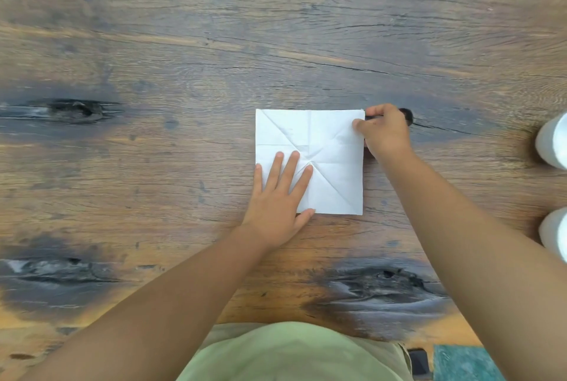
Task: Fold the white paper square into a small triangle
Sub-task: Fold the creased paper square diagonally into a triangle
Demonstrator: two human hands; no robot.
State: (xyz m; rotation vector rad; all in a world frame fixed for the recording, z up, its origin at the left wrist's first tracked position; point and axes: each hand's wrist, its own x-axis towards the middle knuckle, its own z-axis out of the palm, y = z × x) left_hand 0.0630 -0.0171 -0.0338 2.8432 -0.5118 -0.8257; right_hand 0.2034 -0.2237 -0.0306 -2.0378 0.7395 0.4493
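The white paper square (325, 135) lies flat and unfolded on the wooden table (184, 58), marked by diagonal and straight creases that meet near its middle. My left hand (280, 196) rests flat on its near left part, fingers spread and pressing down, covering that corner. My right hand (386, 130) pinches the paper's far right corner between thumb and fingers.
Two white cylindrical objects stand at the right edge of the table, one (553, 141) farther and one (555, 232) nearer, both partly out of frame. Dark knots mark the wood. The table's near edge is by my green shirt (291, 353).
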